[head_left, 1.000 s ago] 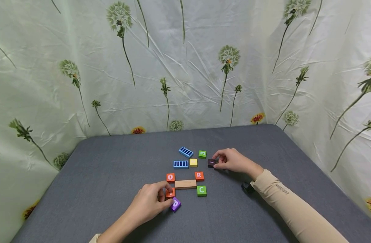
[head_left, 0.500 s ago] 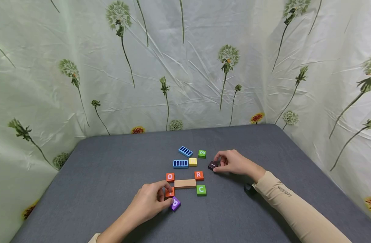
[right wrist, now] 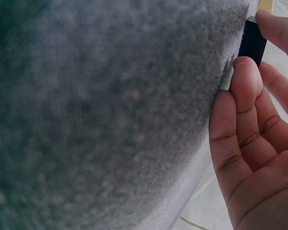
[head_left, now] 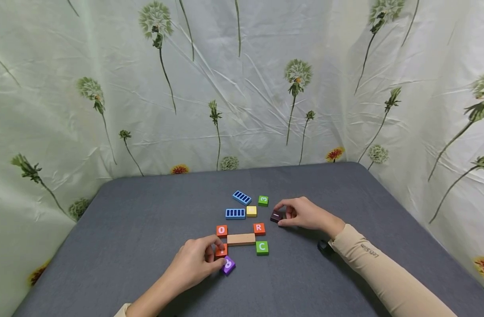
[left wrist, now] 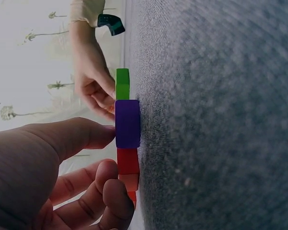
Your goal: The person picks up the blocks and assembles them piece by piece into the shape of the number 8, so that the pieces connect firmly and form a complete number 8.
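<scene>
My right hand (head_left: pixel 305 213) pinches a dark tile (head_left: pixel 276 216) with a white dash, thumb on the near side and a finger on the far side. The right wrist view shows this dark tile (right wrist: pixel 254 44) close to the cloth. At front left, my left hand (head_left: pixel 194 259) rests over two tiles. Its thumb touches the purple tile (head_left: pixel 228 266), which lies askew, and its fingertips lie over a red tile (head_left: pixel 221 251), partly covering its mark. In the left wrist view the thumb meets the top edge of the purple tile (left wrist: pixel 127 124).
A wooden bar (head_left: pixel 241 239) lies between the red O tile (head_left: pixel 222 230), red R tile (head_left: pixel 259 229) and green C tile (head_left: pixel 262 248). Behind are two blue slotted pieces (head_left: pixel 235 214), a yellow tile (head_left: pixel 251 211) and a green 3 tile (head_left: pixel 263 200). A patterned curtain (head_left: pixel 242 110) encloses the table.
My right hand has turned the dark tile about and shifted it slightly nearer to me. The left hand and the tiles under it have stayed in place.
</scene>
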Action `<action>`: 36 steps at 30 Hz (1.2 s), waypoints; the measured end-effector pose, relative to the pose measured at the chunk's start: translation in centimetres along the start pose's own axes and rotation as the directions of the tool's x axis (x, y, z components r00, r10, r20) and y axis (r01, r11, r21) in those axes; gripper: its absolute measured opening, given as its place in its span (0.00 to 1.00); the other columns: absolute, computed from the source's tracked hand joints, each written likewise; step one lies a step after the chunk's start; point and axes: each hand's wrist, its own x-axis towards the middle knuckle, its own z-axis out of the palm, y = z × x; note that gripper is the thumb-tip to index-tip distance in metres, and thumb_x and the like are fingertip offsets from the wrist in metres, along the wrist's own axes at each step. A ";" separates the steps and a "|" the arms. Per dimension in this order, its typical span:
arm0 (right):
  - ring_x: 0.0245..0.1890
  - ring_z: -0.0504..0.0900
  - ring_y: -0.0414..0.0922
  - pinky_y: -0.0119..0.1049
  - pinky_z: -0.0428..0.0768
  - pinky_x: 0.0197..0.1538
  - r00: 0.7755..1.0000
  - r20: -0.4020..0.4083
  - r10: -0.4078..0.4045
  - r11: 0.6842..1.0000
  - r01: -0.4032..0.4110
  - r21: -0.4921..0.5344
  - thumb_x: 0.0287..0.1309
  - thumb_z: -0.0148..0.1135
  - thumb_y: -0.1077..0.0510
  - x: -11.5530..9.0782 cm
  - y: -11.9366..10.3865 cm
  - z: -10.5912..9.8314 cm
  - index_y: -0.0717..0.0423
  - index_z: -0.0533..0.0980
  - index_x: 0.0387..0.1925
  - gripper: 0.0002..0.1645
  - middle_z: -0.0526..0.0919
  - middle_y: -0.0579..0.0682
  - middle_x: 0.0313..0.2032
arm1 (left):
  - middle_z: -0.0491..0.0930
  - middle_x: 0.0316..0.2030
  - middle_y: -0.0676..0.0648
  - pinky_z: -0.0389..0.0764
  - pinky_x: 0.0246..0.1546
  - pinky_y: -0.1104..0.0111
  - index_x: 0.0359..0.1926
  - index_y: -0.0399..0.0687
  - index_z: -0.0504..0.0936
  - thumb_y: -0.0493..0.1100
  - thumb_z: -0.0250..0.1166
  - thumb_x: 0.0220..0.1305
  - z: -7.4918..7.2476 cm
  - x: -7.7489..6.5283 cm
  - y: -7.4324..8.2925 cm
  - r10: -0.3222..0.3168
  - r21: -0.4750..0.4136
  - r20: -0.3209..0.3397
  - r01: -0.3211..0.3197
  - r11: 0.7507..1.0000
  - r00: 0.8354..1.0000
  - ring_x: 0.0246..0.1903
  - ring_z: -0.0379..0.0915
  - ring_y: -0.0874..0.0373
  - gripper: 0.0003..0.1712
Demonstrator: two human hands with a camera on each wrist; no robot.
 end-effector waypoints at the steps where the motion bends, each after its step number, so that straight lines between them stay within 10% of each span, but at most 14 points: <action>1: 0.25 0.73 0.33 0.29 0.72 0.31 1.000 0.000 0.001 1.000 -0.001 -0.001 0.67 0.75 0.51 0.0 0.0 0.0 0.57 0.84 0.57 0.22 0.79 0.40 0.27 | 0.72 0.21 0.60 0.64 0.25 0.72 0.41 0.57 0.84 0.47 0.82 0.58 0.0 0.0 0.0 0.000 0.001 0.000 0.000 1.000 1.000 0.22 0.65 0.68 0.15; 11: 0.24 0.72 0.33 0.28 0.70 0.31 1.000 -0.016 0.020 1.000 -0.020 -0.001 0.64 0.78 0.50 -0.2 -0.5 0.0 0.56 0.83 0.44 0.17 0.77 0.39 0.25 | 0.73 0.22 0.58 0.64 0.24 0.72 0.42 0.56 0.84 0.47 0.82 0.58 0.0 0.1 0.1 -0.012 0.003 0.009 0.012 1.000 1.000 0.22 0.65 0.66 0.15; 19: 0.25 0.73 0.32 0.28 0.72 0.31 1.000 -0.004 -0.015 0.999 0.014 -0.031 0.66 0.76 0.49 -0.4 -0.7 0.3 0.57 0.82 0.58 0.25 0.79 0.40 0.26 | 0.73 0.22 0.59 0.63 0.24 0.72 0.41 0.56 0.84 0.47 0.83 0.58 0.0 0.0 0.0 -0.006 0.000 0.004 0.006 1.000 1.000 0.22 0.65 0.67 0.16; 36: 0.24 0.71 0.31 0.27 0.70 0.31 1.000 -0.029 -0.004 1.000 0.003 -0.007 0.65 0.76 0.52 -0.9 -2.0 0.5 0.62 0.83 0.54 0.23 0.77 0.38 0.25 | 0.73 0.22 0.59 0.64 0.24 0.72 0.42 0.55 0.84 0.46 0.82 0.58 0.1 0.0 0.0 0.008 -0.006 0.000 -0.008 1.000 1.000 0.21 0.65 0.67 0.16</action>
